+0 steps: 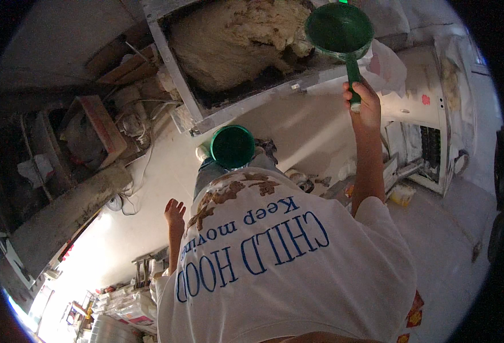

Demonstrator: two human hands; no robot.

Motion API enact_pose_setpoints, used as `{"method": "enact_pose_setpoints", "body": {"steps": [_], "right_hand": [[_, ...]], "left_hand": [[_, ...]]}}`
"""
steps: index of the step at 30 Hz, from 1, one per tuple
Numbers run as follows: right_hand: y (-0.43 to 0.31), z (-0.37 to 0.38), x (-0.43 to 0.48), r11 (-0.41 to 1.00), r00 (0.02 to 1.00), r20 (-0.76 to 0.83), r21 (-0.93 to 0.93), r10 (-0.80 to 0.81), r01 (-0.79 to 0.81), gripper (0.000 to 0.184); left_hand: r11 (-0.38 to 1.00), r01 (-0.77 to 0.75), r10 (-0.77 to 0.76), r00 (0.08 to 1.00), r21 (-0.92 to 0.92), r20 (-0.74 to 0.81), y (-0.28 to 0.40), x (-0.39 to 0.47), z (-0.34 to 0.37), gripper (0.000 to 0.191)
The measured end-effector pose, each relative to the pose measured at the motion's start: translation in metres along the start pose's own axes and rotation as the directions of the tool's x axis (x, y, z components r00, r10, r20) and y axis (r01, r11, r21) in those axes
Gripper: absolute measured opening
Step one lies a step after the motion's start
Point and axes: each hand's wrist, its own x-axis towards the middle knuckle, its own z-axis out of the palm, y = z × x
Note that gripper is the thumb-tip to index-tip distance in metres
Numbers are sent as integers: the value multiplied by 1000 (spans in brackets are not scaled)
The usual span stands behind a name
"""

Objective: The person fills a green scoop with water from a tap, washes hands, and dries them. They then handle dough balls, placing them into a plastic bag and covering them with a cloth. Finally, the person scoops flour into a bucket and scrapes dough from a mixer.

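My right hand [366, 96] grips the handle of a green plastic ladle [340, 32], which is raised at the upper right with its deep round bowl facing me. Just left of the bowl is a rectangular metal-rimmed trough [177, 70] with a pale, lumpy mass [234, 40] in it. The bowl overlaps the trough's right end in view; I cannot tell how high it hangs above it. My left hand [175, 212] hangs at my side, fingers apart and holding nothing. Near my feet stands a round green container [232, 146]; its inside looks dark green.
Dusty machinery with a motor [132, 124] and loose cables lies left of the trough. A white cabinet-like machine [414, 115] with an opening stands at the right, a pale plastic bag [389, 70] beside it. Stacked white sacks [127, 311] and a wooden stool [142, 268] are at lower left.
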Motion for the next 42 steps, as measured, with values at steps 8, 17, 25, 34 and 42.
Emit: {"method": "enact_pose_setpoints", "body": {"steps": [8,17,25,34,42], "right_hand": [[-10,2,19,988,988,-26,-33,-152,151,14],[-7,-9,39,983,982,125,135,-143,126,21],[7,-45,60,992,974,223,126,-27,-2,36],[10,-50,57,977,977,214,201,23,-67,31],[15,-76,22,879,896,306,-256,-322,403,48]], "left_hand": [[971,-146,121,983,187,141,-69,54,-56,35],[966,45,-62,997,-256,-56,-78,14,-8,37],[983,-95,40,944,-156,-327,-46,-33,51,37],[996,-1,-41,885,-91,-464,-135,-39,44,41],[993,-39,-19,883,-112,-469,-138,-40,36,38]]}}
